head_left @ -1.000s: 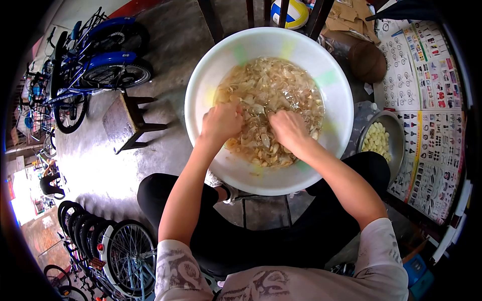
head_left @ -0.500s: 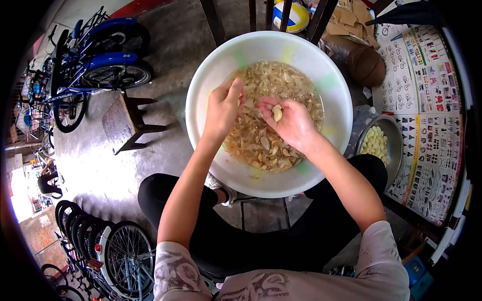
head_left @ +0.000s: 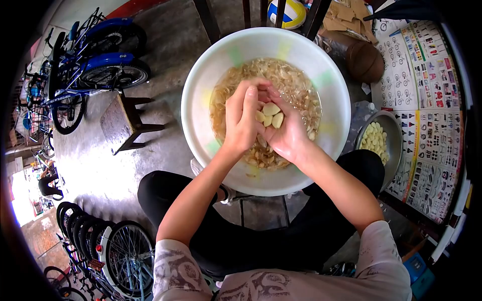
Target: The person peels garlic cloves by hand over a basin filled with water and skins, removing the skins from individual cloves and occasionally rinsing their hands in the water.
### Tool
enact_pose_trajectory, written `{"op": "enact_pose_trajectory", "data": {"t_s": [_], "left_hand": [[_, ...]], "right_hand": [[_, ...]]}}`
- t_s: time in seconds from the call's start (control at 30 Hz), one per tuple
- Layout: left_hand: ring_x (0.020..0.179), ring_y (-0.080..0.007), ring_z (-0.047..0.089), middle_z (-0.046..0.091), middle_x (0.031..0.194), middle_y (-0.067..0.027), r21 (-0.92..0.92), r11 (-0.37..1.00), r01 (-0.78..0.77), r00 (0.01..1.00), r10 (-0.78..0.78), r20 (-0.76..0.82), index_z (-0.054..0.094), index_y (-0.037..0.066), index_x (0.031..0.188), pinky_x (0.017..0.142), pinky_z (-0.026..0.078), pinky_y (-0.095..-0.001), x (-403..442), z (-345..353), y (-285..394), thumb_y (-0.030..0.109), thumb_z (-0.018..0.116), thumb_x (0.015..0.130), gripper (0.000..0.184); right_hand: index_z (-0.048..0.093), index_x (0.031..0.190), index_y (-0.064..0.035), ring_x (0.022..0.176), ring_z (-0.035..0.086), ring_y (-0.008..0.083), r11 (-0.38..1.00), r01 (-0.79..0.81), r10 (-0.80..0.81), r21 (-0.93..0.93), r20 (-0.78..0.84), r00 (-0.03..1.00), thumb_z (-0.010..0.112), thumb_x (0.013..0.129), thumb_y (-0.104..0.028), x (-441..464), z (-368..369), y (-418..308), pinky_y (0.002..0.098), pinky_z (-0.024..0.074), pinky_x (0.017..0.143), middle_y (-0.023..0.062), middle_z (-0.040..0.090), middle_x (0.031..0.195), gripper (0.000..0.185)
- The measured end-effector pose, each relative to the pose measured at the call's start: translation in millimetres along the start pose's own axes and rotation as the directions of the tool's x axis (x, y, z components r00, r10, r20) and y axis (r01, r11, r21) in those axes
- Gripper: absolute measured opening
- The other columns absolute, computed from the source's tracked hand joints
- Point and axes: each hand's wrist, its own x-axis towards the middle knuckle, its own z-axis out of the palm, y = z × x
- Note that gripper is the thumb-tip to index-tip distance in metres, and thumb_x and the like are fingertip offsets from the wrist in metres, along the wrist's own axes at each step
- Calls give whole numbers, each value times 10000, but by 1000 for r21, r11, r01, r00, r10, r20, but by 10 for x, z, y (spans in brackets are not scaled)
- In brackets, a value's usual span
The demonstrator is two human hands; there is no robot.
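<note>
Several pale garlic cloves rest in the cupped palm of my right hand, above a large white basin. Against its fingers, on the left side, is my left hand, its thumb up and its palm turned toward the cloves; whether it holds any itself is hidden. Below both hands, brownish garlic skins float in water inside the basin. To the right, a metal bowl contains many peeled cloves.
A wooden stool stands left of the basin, with bicycles beyond it. A volleyball, cardboard and a brown ball lie past the basin. Printed sheets cover a surface at the right.
Both hands have come up out of the water and moved together. More cloves now show in my right palm than half a second ago, and my left hand has shifted right against it.
</note>
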Motion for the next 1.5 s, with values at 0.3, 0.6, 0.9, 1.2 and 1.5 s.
{"op": "enact_pose_trajectory", "data": {"t_s": [0.3,0.6,0.9,1.2,1.5], "left_hand": [[1123,-320,602,610,1192,-223,157,846,-510,834,441,331,341,28,1404,1000,449,-465,111,-89,-161,204,363,1019,423],[1178,-306,579,588,1271,-183,370,856,-360,932,345,109,456,55,1323,1013,439,-432,206,-391,34,219,484,993,369],[1141,-341,593,599,1267,-107,839,537,-91,917,-284,281,627,59,1197,959,480,-428,66,-605,8,231,576,948,307],[1085,-358,614,610,1198,-164,850,505,-153,906,-273,325,609,64,1224,919,486,-456,76,-690,41,270,560,930,362],[985,-308,644,663,1080,-124,824,549,-141,785,-445,431,646,66,1156,868,503,-392,23,-750,-130,198,670,822,361]], "right_hand": [[527,1271,-48,1177,588,211,989,-76,68,123,69,995,322,1073,-353,9,-21,-8,343,532,959,109,585,1255,418],[557,906,-78,555,516,72,993,-83,72,78,134,988,571,1008,-359,-156,-106,-418,156,354,375,61,603,825,299],[587,901,-74,547,373,33,212,25,-890,-977,-182,418,575,1020,-293,-1842,-1502,-1932,211,300,480,-40,467,757,250],[681,1139,-86,1190,551,382,-479,-465,-597,-745,-113,794,686,883,-149,-2166,-3527,-2114,416,445,1042,184,578,1274,264],[647,1060,-25,920,647,237,-325,238,-523,-915,384,761,592,930,-23,-1234,-431,-849,336,513,809,122,639,993,142]]}}
